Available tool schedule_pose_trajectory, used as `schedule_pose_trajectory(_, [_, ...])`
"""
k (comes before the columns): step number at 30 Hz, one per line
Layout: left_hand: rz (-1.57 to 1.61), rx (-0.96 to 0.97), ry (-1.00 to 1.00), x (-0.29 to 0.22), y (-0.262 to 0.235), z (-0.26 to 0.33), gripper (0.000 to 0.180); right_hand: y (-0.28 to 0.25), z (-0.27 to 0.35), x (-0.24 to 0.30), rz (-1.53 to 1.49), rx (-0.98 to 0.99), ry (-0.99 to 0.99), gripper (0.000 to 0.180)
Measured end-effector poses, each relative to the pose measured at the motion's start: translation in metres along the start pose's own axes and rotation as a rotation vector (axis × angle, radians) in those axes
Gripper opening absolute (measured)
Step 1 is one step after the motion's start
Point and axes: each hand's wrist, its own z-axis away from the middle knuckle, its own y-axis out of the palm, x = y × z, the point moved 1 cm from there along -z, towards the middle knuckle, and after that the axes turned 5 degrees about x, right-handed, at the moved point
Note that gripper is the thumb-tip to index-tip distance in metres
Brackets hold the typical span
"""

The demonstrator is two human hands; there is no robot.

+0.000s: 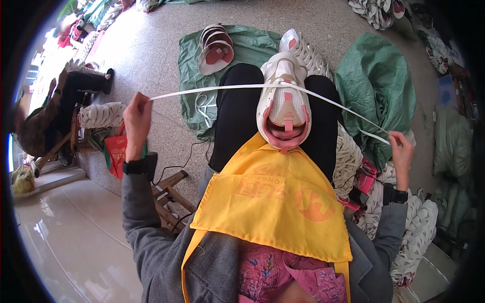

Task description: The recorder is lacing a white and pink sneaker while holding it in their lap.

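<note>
A white and beige sneaker [269, 106] with a pink collar and lining is held upright between my knees, its opening facing me. A white shoelace [202, 90] crosses the sneaker near the toe end of its tongue and stretches out to both sides. My left hand [137, 117], raised out to the left, pinches one end of it. Out to the right, my right hand [401, 150] pinches the other side, with a short tail of lace hanging past the fingers. Both stretches look nearly taut.
A green sack [189, 60] lies beyond my knees, bearing stacked shoe parts [214, 56] and loose white laces [204, 107]. Another green sack [376, 81] bulges at right, near a bundle of cream laces [348, 156]. At far left sits another person [45, 118]. A wooden stool [172, 194] stands by my left side.
</note>
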Motion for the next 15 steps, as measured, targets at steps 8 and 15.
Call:
schedule_pose_trajectory(8, [0.062,-0.077,-0.188,0.166,-0.053,-0.006,0.006,-0.033,0.006,-0.119,-0.133,0.014,0.150,0.016])
schedule_pose_trajectory(15, [0.085,-0.092,-0.338,0.233,-0.109,0.001,0.009,-0.048,0.013,-0.168,-0.126,-0.017,0.182,0.016])
